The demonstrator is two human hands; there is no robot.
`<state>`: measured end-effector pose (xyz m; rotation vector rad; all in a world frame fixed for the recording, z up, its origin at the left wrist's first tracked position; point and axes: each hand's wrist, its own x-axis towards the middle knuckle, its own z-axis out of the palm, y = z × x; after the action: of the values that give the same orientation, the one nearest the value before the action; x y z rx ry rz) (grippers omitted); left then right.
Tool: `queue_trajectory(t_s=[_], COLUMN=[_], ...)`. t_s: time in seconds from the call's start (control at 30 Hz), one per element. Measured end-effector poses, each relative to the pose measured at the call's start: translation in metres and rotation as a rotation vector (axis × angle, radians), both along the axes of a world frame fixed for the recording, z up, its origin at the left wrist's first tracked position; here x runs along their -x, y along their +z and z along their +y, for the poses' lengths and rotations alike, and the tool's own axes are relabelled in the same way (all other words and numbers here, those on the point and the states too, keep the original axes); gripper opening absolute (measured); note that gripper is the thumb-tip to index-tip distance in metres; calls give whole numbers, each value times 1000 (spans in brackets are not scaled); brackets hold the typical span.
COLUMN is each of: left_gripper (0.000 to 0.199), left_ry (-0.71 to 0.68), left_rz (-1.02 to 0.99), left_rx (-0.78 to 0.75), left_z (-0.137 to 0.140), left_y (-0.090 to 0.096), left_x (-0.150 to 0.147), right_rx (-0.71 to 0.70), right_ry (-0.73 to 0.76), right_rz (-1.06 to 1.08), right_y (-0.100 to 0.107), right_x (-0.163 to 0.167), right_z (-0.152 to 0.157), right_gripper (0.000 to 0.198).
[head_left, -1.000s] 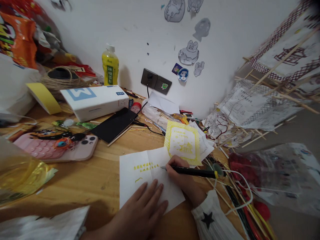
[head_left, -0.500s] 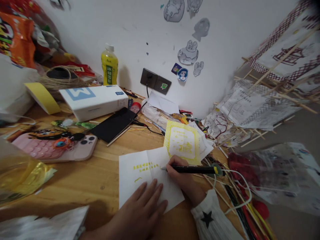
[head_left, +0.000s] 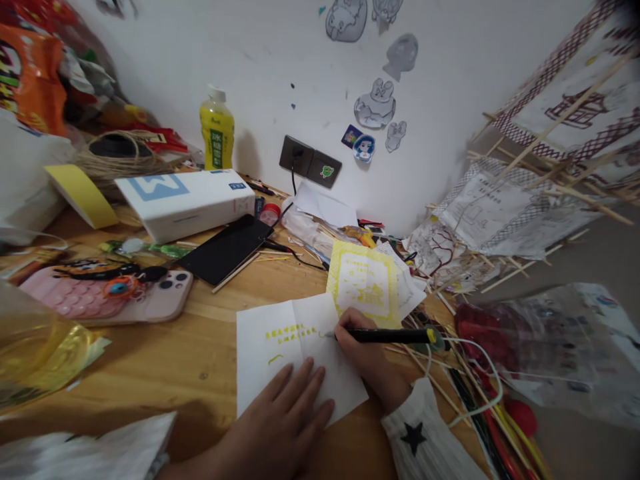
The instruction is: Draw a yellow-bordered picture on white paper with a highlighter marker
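Note:
A creased sheet of white paper (head_left: pixel 255 387) lies on the wooden table, with two rows of small yellow characters and a short yellow curve on it. My left hand (head_left: pixel 285 417) rests flat on its lower part, fingers spread. In my right hand (head_left: pixel 357 343) is a black marker pen (head_left: pixel 390 335) with a yellow end, held nearly level in a pinch. Its tip touches the paper just right of the lower row, beside a small curved yellow stroke. Behind the sheet lies a paper with a yellow border and yellow drawing (head_left: pixel 363 313).
A black phone (head_left: pixel 227 248), a pink phone (head_left: pixel 170 300) and a white box (head_left: pixel 200 217) lie to the left, with a yellow bottle (head_left: pixel 217 130) behind. Thin sticks and a white cord (head_left: pixel 493 360) crowd the right, below stick-framed paper panels (head_left: pixel 485 207).
The marker tip has shifted slightly right, and a small curved yellow stroke now shows at the end of the lower row. My left hand stays in place on the paper.

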<state>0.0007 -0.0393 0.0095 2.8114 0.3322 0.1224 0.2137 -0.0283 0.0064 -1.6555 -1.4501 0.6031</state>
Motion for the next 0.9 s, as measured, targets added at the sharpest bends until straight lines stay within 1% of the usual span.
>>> queue_trajectory(t_s=[0.1,0.23,0.33,0.57,0.77,0.9], left_gripper=[65,64,66,67,65,69], left_ry=[3,5,5,-4,4,2], left_rz=[5,-31,-43,-13,-41,-27], left_rx=[3,-2,-19,-47,-59,-51], left_z=[0,-1,-1,0,-2,-2], left_y=[0,-5,-8,-3,-5,-6], left_x=[0,0,0,1,1,1], right_rx=[-4,-16,-21,-9,-5,-13], right_ry=[-2,-15,-19,-6,32,0], right_rz=[7,-15,-25,-35,-80,-116], right_y=[-2,-3,-1,-1,-2,-1], right_x=[0,0,0,1,0,0], right_z=[0,0,0,-1,-1,-2], right_gripper=[17,16,16,15,13,13])
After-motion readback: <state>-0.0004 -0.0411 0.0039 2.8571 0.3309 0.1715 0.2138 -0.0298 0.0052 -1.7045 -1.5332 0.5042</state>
